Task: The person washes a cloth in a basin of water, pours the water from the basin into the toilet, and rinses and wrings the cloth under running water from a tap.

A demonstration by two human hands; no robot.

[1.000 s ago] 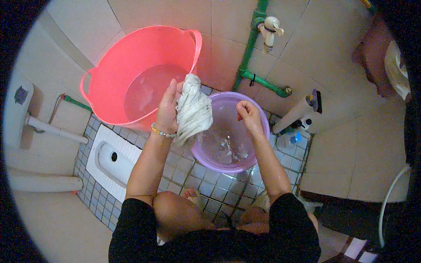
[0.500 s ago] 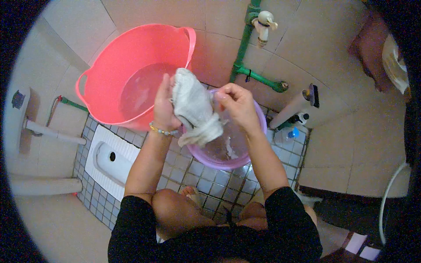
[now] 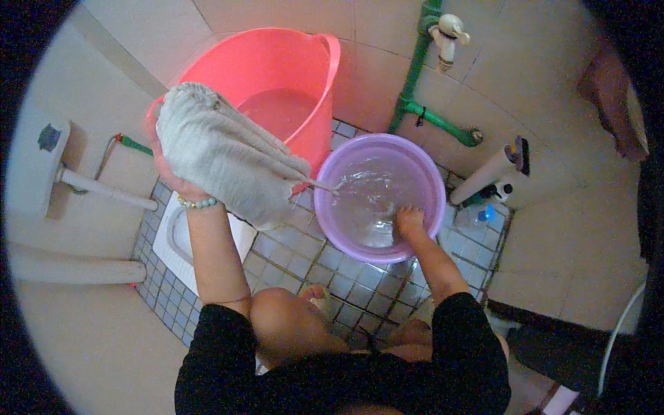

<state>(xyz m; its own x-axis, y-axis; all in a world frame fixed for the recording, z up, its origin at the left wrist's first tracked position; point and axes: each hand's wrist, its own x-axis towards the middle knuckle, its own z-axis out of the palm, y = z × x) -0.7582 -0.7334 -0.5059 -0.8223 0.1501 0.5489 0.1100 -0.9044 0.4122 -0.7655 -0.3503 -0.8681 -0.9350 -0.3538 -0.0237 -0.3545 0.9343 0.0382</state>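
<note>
A wet grey-white cloth point(image 3: 228, 152) is gathered at its upper end and narrows to a thin string near the basin's rim. My left hand point(image 3: 169, 162), with a beaded bracelet at the wrist, holds the cloth up from behind; most of the fingers are hidden by it. Below and to the right, a purple basin point(image 3: 438, 187) of water stands on the tiled floor. My right hand point(image 3: 409, 220) reaches into that basin at its right side, fingertips in the rippling water, so their grip cannot be made out. Behind the cloth is a pink tub point(image 3: 235, 59) with water inside.
A white squat toilet point(image 3: 200, 242) lies at the left, partly covered by my forearm. On the back wall run green pipes point(image 3: 415, 76) with a white tap point(image 3: 449, 38). Right of the basin stand bottles point(image 3: 477, 216) and a pale upright tube point(image 3: 487, 176).
My left hand has moved left and raised the cloth, which now hangs more spread out. The right hand has left the cloth and gone down into the basin's water.
</note>
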